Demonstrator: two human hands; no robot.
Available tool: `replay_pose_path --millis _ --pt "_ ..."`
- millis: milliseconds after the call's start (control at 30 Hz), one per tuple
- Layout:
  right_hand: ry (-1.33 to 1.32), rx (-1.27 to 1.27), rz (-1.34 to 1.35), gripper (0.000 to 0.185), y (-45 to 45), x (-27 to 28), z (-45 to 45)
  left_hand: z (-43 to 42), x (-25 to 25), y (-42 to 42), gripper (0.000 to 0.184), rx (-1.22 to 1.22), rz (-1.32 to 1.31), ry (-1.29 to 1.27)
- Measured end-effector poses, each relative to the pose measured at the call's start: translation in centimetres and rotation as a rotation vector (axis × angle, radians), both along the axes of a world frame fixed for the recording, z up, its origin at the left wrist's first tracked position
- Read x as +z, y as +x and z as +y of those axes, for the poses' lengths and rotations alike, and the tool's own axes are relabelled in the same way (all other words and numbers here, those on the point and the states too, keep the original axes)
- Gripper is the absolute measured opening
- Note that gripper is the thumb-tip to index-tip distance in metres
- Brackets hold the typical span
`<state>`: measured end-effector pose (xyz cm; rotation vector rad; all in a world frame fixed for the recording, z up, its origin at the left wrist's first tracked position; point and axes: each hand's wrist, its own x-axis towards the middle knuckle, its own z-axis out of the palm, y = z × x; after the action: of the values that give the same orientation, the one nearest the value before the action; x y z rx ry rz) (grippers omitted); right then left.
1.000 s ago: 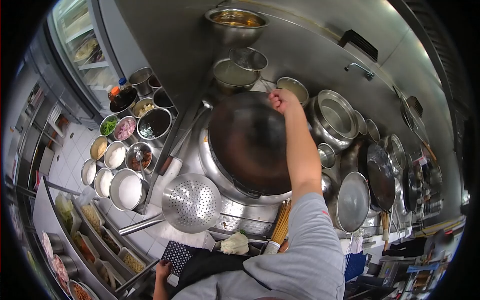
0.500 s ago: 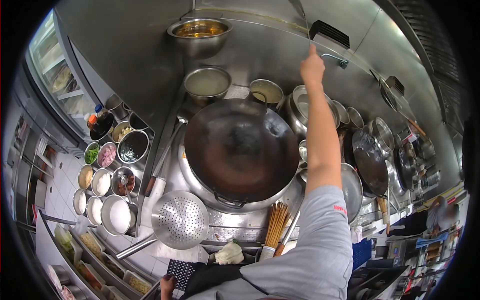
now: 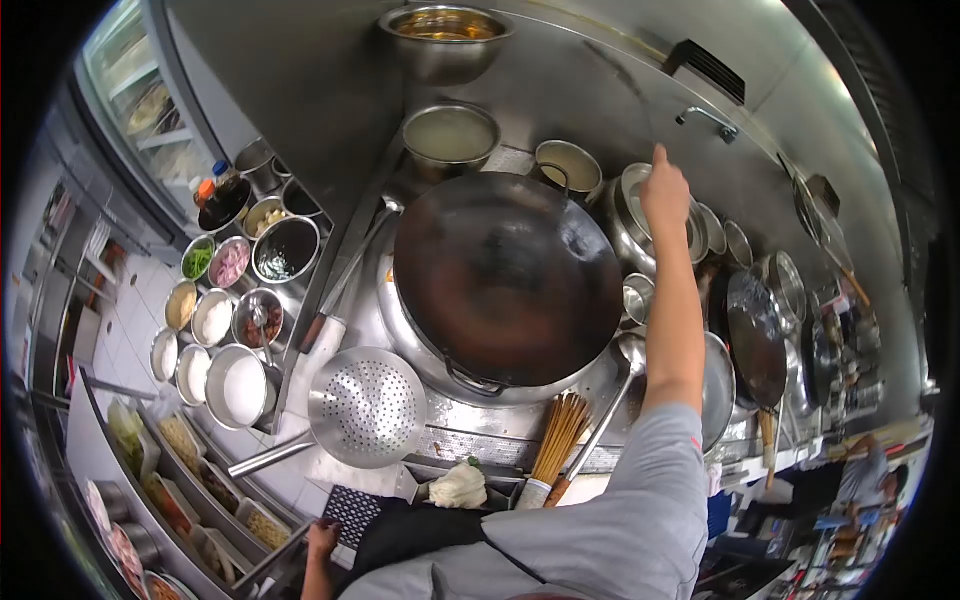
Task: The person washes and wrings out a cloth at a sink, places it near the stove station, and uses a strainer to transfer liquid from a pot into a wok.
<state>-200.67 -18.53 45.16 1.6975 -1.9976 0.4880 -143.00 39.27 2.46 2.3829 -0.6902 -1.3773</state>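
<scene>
My right hand [image 3: 665,200] is raised beyond the wok, closed around the end of a long, thin-handled metal utensil [image 3: 630,82]. Motion blurs its far end, so I cannot make out its kind. Below and left of this arm sits a large dark wok [image 3: 505,290] on the stove, with no food visible in it. My left hand [image 3: 322,540] is low at the bottom edge, near a metal counter edge and a dark patterned mat [image 3: 352,512]. Its small visible fingers look curled; what they hold, if anything, is hidden.
A perforated strainer [image 3: 367,408], a bamboo brush [image 3: 560,440] and a ladle [image 3: 605,410] lie in front of the wok. Seasoning bowls [image 3: 240,385] stand left. Behind are a bowl of cloudy liquid [image 3: 450,138] and an oil bowl [image 3: 445,45]. A tap [image 3: 710,122] juts from the wall.
My right hand has drawn back and down from the wall, and the thin utensil has come with it, now blurred. The view has shifted, moving the wok and bowls rightward and slightly up.
</scene>
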Motion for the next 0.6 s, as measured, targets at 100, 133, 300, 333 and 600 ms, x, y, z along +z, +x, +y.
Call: replay_pose_path --millis 100,133,300,333,600 --pt "0.188 0.06 0.101 0.036 2.5 -1.1 1.5 -0.4 0.1 0.6 0.016 -0.076 0.029 0.103" --pt "0.246 0.091 0.131 0.036 3.8 -1.5 1.6 0.7 -3.2 1.6 0.016 -0.12 -0.055 0.026" --pt "0.253 0.193 0.192 0.039 10.7 -5.1 -3.8 -2.1 0.5 -0.1 0.023 0.05 0.058 -0.067" --pt "0.255 0.198 0.193 0.04 12.1 -5.8 -5.2 -2.1 0.7 -0.1 0.024 0.081 0.072 -0.091" --pt "0.235 0.163 0.327 0.031 17.9 -11.7 -15.5 4.1 2.8 -1.0 0.019 0.08 -0.07 0.046"
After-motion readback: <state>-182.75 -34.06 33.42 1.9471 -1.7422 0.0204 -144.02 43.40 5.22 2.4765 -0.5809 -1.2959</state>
